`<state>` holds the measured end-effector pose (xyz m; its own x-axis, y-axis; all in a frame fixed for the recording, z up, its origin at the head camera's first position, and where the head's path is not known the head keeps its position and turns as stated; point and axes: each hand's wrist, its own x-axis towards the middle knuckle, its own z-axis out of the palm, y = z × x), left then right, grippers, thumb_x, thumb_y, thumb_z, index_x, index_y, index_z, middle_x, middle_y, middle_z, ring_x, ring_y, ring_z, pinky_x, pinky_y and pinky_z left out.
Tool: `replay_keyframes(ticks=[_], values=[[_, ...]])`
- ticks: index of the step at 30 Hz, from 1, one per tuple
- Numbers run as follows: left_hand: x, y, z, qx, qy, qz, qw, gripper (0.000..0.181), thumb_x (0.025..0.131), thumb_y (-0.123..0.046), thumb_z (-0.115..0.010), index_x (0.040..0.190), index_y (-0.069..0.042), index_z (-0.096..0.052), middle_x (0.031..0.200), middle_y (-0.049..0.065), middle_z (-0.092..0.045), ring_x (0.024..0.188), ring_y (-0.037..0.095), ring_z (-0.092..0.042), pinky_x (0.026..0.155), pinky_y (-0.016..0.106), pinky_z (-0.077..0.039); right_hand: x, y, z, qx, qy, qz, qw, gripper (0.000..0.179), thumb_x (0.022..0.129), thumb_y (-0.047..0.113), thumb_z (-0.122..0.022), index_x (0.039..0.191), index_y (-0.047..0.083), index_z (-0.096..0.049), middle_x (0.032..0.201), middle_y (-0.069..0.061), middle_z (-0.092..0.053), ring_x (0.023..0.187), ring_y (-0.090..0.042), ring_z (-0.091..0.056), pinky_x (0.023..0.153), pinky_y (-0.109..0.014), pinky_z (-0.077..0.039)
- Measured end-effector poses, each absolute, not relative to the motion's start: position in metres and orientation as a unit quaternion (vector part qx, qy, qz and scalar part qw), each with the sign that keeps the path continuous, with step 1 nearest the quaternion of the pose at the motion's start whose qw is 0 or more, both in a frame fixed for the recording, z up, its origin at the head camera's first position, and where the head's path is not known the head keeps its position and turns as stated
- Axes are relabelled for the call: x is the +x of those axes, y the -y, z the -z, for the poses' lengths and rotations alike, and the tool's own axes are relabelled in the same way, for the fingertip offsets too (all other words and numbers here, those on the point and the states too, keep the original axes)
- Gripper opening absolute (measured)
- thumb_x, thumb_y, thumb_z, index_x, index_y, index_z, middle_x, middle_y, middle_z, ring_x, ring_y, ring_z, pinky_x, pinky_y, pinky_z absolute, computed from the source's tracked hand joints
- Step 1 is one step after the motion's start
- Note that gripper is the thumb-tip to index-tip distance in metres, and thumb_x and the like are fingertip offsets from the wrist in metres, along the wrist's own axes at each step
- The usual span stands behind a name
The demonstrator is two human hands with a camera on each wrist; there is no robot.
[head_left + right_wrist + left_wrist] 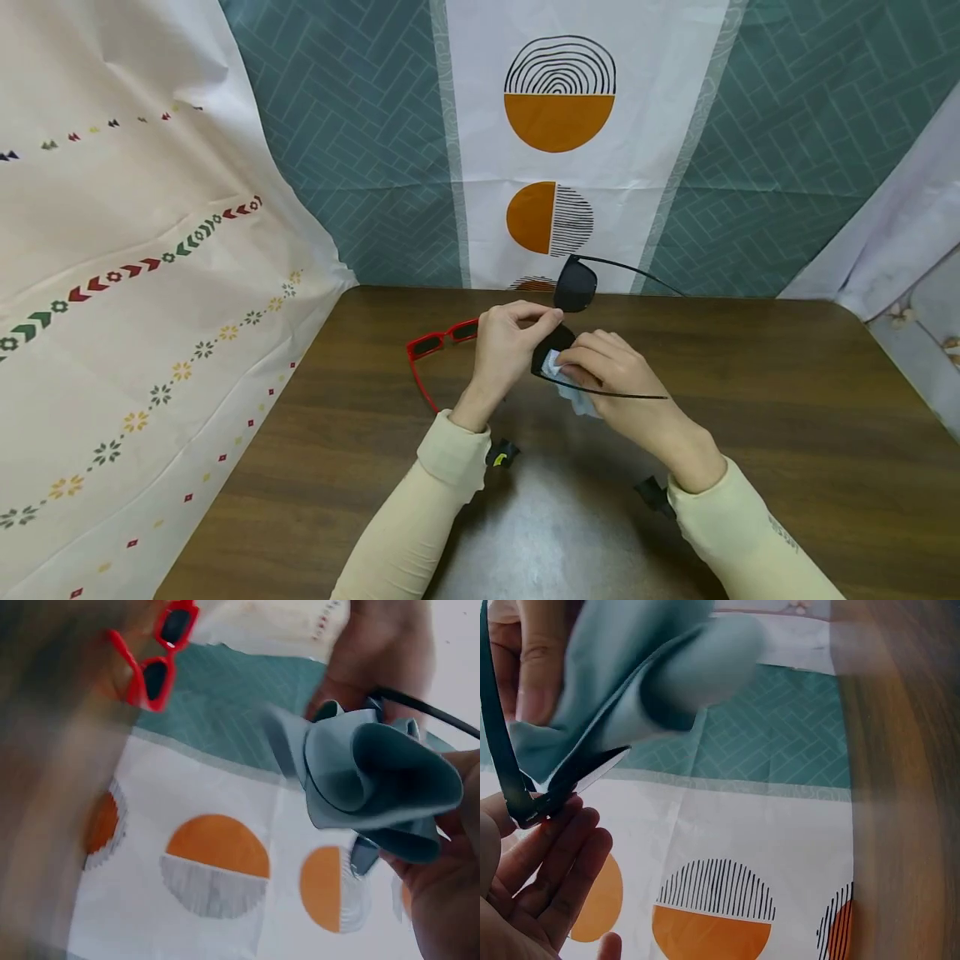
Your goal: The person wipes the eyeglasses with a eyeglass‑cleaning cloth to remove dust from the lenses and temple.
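Black sunglasses (575, 286) are held up above the table with their thin temples pointing right in the head view. My left hand (512, 352) pinches the frame near its middle between thumb and fingers. A light blue cloth (576, 398) is bunched in my right hand (624, 379), whose fingers press it against the nearer lens. In the left wrist view the cloth (637, 675) hangs in loose folds over the frame, and right fingertips (536, 705) lie on it. The right wrist view shows the cloth (375, 776) covering most of the sunglasses.
Red-framed sunglasses (427, 344) lie on the brown wooden table (315, 467), left of and partly behind my left hand. A patterned cloth (352, 150) hangs along the table's back edge, and a white printed curtain (150, 333) borders the left side.
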<state>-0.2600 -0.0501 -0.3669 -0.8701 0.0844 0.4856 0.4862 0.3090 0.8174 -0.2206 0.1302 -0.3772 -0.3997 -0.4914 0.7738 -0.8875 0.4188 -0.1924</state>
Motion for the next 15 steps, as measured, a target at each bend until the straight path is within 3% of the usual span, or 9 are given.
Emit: replay_keyframes(ticks=[7, 11, 15], values=[[-0.259, 0.044, 0.369, -0.192, 0.786, 0.563, 0.168, 0.014, 0.095, -0.02, -0.077, 0.095, -0.008, -0.085, 0.09, 0.002, -0.079, 0.077, 0.009, -0.068, 0.062, 0.024, -0.054, -0.222, -0.128, 0.379, 0.413, 0.768, -0.273, 0.406, 0.012, 0.092, -0.001, -0.075, 0.103, 0.0, -0.074, 0.094, -0.007, -0.068, 0.08, -0.024, -0.06, 0.07, -0.036, -0.045], [-0.256, 0.042, 0.369, -0.202, 0.796, 0.549, 0.157, 0.014, 0.095, -0.02, -0.078, 0.095, -0.008, -0.085, 0.091, 0.002, -0.08, 0.076, 0.009, -0.067, 0.059, 0.023, -0.052, -0.226, -0.124, 0.386, 0.378, 0.778, -0.231, 0.445, 0.018, 0.086, -0.004, -0.079, 0.103, -0.002, -0.075, 0.093, -0.012, -0.068, 0.08, -0.031, -0.061, 0.066, -0.043, -0.046], [-0.257, 0.043, 0.368, -0.203, 0.808, 0.53, 0.161, 0.013, 0.095, -0.02, -0.077, 0.094, -0.009, -0.085, 0.093, 0.001, -0.08, 0.078, 0.011, -0.068, 0.061, 0.023, -0.053, -0.227, -0.125, 0.388, 0.358, 0.79, -0.219, 0.447, 0.02, 0.083, -0.007, -0.082, 0.101, -0.003, -0.075, 0.09, -0.014, -0.067, 0.079, -0.034, -0.06, 0.068, -0.045, -0.046]])
